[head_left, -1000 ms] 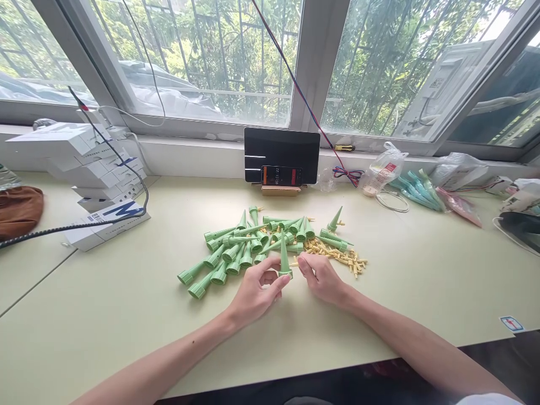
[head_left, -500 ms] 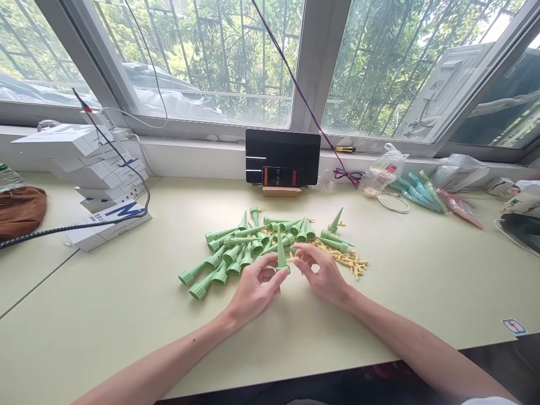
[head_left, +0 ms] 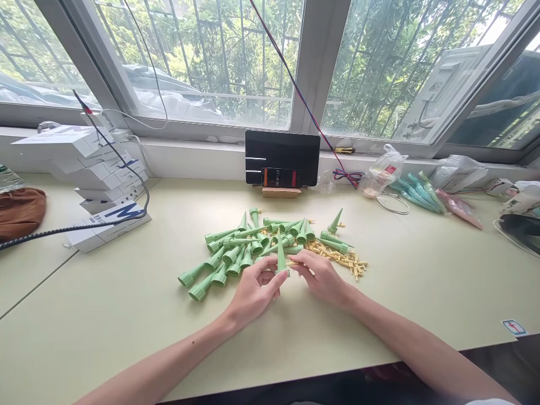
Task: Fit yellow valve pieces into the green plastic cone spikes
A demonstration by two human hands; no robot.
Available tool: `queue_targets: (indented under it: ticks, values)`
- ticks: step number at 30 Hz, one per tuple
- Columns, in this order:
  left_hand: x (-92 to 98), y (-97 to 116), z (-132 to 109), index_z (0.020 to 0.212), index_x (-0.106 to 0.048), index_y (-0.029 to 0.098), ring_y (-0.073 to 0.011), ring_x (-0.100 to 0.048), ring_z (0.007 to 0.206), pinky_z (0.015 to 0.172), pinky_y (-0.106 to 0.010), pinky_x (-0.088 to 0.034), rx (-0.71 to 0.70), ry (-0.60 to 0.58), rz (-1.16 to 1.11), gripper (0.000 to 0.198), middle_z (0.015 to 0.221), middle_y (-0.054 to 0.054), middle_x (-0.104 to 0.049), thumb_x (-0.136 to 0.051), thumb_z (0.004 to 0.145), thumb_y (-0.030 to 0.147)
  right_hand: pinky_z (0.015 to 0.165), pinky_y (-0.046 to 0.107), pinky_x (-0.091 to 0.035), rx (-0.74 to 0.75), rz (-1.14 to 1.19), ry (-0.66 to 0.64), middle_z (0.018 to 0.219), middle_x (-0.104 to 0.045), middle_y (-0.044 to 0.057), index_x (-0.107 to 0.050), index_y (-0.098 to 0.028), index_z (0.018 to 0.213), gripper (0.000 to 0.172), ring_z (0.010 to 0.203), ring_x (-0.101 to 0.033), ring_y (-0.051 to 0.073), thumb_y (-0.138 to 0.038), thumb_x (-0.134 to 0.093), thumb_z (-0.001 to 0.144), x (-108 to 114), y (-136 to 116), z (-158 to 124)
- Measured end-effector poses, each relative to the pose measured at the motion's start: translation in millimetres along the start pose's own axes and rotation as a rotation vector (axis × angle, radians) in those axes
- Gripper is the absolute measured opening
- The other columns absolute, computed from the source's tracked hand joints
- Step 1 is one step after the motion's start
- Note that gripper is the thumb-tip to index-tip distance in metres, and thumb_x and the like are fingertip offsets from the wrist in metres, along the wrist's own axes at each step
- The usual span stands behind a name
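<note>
My left hand (head_left: pixel 258 288) grips a green plastic watering spike (head_left: pixel 281 256) by its wide base, its point upward. Against the spike's right side, my right hand (head_left: pixel 323 275) pinches a small yellow plastic piece (head_left: pixel 291 262), partly covered by the fingers. Beyond both hands lies a pile of green spikes (head_left: pixel 231 254), most of them on their sides. Loose yellow pieces (head_left: pixel 352 262) are heaped at the pile's right end. One spike (head_left: pixel 335 221) there stands point up with a yellow piece at its side.
A phone (head_left: pixel 282 177) showing a timer leans on a dark tablet (head_left: pixel 282 149) at the window. White boxes (head_left: pixel 112 222) are stacked on the left, a black cable (head_left: pixel 113 147) crossing them. Plastic bags (head_left: pixel 383 171) and teal packets (head_left: pixel 415 191) lie at the back right.
My right hand has moved slightly left, bringing the yellow piece up to the side of the spike. My left hand has stayed almost still.
</note>
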State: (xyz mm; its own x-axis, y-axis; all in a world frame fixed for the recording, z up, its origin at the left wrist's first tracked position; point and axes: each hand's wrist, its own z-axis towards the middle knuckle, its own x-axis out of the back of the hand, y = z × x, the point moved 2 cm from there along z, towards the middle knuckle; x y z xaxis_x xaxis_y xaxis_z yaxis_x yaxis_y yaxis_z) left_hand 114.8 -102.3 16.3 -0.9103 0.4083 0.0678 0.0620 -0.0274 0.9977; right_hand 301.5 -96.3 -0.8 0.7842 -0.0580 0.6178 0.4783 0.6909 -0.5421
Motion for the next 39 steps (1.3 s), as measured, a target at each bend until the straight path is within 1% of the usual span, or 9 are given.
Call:
queue_targets:
  ticks: [5,8,11,17,21,27,33,37,39]
  values:
    - [1.0,-2,1,0.103,-0.061,0.016,-0.0128,-0.054,0.053,0.056,-0.027,-0.049,-0.01,-0.021,0.03,0.032,0.063,0.002,-0.058,-0.064,0.087,0.043,0.061,0.028,-0.041,-0.018,-0.021,-0.059,0.078,-0.057,0.003,-0.058,-0.02,0.102,0.02,0.068,-0.051,0.016,-0.026,-0.04,0.103,0,-1,0]
    - [1.4,-6,3,0.111,-0.06,0.016,-0.0131,-0.055,0.053,0.056,-0.027,-0.048,-0.001,-0.058,0.038,0.037,0.06,0.002,-0.057,-0.063,0.088,0.044,0.059,0.027,-0.037,-0.019,-0.046,-0.093,0.077,-0.053,0.002,-0.057,-0.02,0.096,0.022,0.065,-0.046,0.015,-0.026,-0.037,0.104,0,-1,0]
    - [2.5,-12,3,0.121,-0.057,0.014,-0.014,-0.056,0.054,0.056,-0.027,-0.047,0.018,-0.064,0.052,0.044,0.058,0.003,-0.058,-0.062,0.089,0.045,0.059,0.026,-0.034,-0.017,-0.048,-0.107,0.076,-0.052,0.002,-0.053,-0.02,0.09,0.023,0.065,-0.044,0.015,-0.026,-0.035,0.104,0,-2,0]
    - [2.7,-17,3,0.128,-0.056,0.012,-0.0143,-0.057,0.054,0.057,-0.027,-0.047,0.01,-0.064,0.078,0.05,0.057,0.002,-0.059,-0.062,0.089,0.042,0.058,0.025,-0.033,-0.103,0.02,-0.129,0.069,-0.047,-0.001,-0.046,-0.02,0.08,0.028,0.06,-0.042,0.013,-0.028,-0.032,0.104,-1,-2,0]
    - [2.5,-18,4,0.127,-0.057,0.011,-0.0138,-0.057,0.053,0.057,-0.026,-0.046,0.006,-0.066,0.077,0.05,0.056,0.002,-0.059,-0.064,0.088,0.042,0.059,0.024,-0.034,-0.167,0.102,-0.163,0.065,-0.046,-0.002,-0.046,-0.02,0.079,0.033,0.057,-0.043,0.013,-0.032,-0.031,0.104,0,-3,0]
    - [2.9,-18,5,0.127,-0.057,0.013,-0.0131,-0.056,0.052,0.056,-0.026,-0.046,-0.008,-0.074,0.067,0.049,0.056,0.003,-0.059,-0.064,0.087,0.041,0.058,0.024,-0.035,-0.205,0.181,-0.181,0.063,-0.046,-0.003,-0.047,-0.019,0.077,0.036,0.055,-0.042,0.012,-0.035,-0.03,0.105,0,-4,2]
    - [1.7,-8,4,0.12,-0.061,0.015,-0.0139,-0.056,0.054,0.057,-0.027,-0.047,0.016,-0.085,0.048,0.041,0.063,0.001,-0.061,-0.063,0.088,0.042,0.057,0.024,-0.035,-0.239,0.162,-0.12,0.064,-0.048,-0.003,-0.05,-0.019,0.078,0.033,0.056,-0.043,0.011,-0.033,-0.035,0.104,1,-5,4]
    - [0.6,-1,5,0.111,-0.062,0.014,-0.0133,-0.055,0.053,0.057,-0.027,-0.048,0.054,-0.059,-0.031,0.038,0.064,0.001,-0.06,-0.064,0.087,0.043,0.058,0.024,-0.041,-0.238,0.162,-0.043,0.073,-0.057,-0.001,-0.057,-0.019,0.096,0.018,0.061,-0.051,0.012,-0.033,-0.047,0.1,3,-6,5]
    - [1.1,1,6,0.109,-0.062,0.012,-0.0127,-0.054,0.052,0.057,-0.027,-0.048,0.082,-0.027,-0.073,0.039,0.06,0.002,-0.059,-0.064,0.086,0.044,0.059,0.024,-0.045,-0.214,0.174,-0.012,0.079,-0.061,0.001,-0.058,-0.019,0.103,0.015,0.065,-0.055,0.013,-0.032,-0.053,0.097,5,-7,5]
